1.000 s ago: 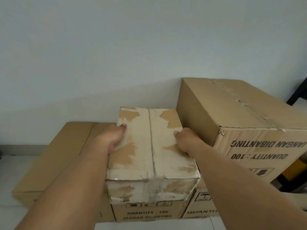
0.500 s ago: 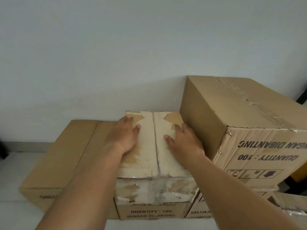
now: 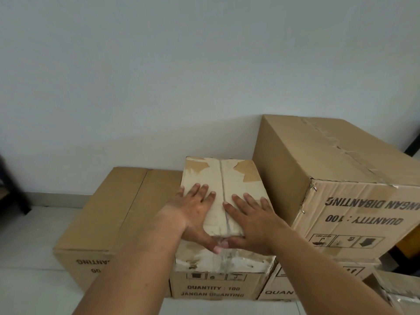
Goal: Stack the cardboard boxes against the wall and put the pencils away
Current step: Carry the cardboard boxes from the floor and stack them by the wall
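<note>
A small whitish, worn cardboard box [image 3: 223,178] sits on top of a brown printed box [image 3: 218,285] against the wall. My left hand [image 3: 195,214] lies flat on its top, left of the centre seam, fingers straight. My right hand [image 3: 252,223] lies flat on the right half, thumb over the front edge. A large brown box [image 3: 329,178] stands stacked at the right on another box [image 3: 281,289]. A low brown box [image 3: 113,219] lies at the left. No pencils are in view.
The pale wall [image 3: 181,76] runs behind the boxes. Light floor tiles [image 3: 27,246] show at the left. A dark furniture leg [image 3: 13,192] stands at the far left. More cardboard [image 3: 395,289] lies at the lower right corner.
My hands have slid from the small box's sides and far end to lie flat on its near top. The box now rests further back against the wall.
</note>
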